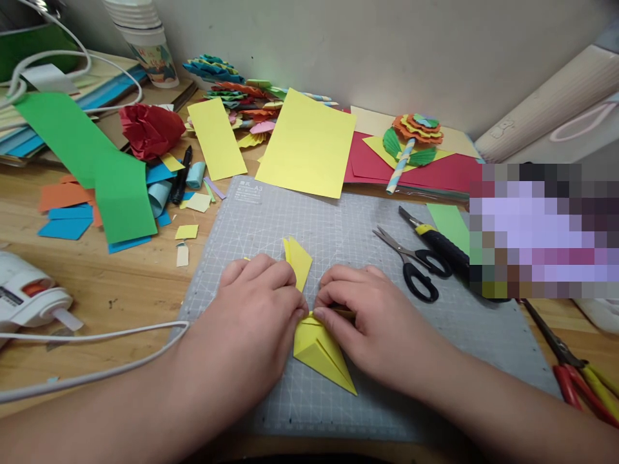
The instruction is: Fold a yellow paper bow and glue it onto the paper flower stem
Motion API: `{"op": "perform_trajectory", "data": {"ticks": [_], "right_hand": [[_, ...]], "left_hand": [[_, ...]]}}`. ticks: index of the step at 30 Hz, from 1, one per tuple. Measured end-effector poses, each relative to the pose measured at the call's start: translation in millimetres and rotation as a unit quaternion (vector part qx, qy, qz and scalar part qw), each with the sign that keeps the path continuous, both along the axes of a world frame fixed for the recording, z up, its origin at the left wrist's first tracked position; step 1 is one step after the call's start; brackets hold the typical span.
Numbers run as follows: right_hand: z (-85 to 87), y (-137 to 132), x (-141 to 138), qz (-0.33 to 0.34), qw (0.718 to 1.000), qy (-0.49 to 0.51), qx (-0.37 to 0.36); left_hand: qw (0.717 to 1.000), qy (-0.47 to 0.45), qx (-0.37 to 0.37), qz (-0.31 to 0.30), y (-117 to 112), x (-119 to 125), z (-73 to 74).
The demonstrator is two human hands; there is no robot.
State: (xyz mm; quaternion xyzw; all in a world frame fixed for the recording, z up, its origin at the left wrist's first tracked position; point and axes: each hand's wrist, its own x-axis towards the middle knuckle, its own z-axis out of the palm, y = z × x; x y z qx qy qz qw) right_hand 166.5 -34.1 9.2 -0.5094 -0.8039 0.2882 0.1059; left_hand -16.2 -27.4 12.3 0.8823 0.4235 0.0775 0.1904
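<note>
A folded yellow paper piece lies on the grey cutting mat, with pointed flaps sticking up between my hands and a folded tip toward me. My left hand presses down on its left side, fingers curled and pinching the fold. My right hand pinches the paper's right side, fingertips meeting the left hand's at the middle crease. Much of the paper is hidden under both hands.
Black-handled scissors and a utility knife lie right of my hands. Yellow sheets, green paper, red paper flowers and scraps lie behind. A white glue gun with cable is at left; pliers at right.
</note>
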Motion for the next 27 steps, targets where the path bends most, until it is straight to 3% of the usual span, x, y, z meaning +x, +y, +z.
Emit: {"op": "perform_trajectory", "data": {"ticks": [6, 14, 20, 27], "right_hand": [[-1.6, 0.2, 4.0, 0.016, 1.0, 0.014, 0.009], [-3.7, -6.6, 5.1, 0.004, 0.999, 0.04, 0.022], [0.2, -5.7, 3.9, -0.029, 1.0, 0.009, 0.002], [3.3, -0.2, 2.3, -0.03, 0.999, -0.03, -0.007]], "left_hand": [[1.0, -0.008, 0.013, 0.012, -1.9, 1.6, -0.5], [0.994, 0.074, 0.074, -0.01, -4.5, 5.2, -0.3], [0.988, 0.113, 0.107, -0.013, -8.2, 8.5, -1.0], [0.989, 0.117, 0.094, -0.01, -9.4, 9.2, -1.2]]}}
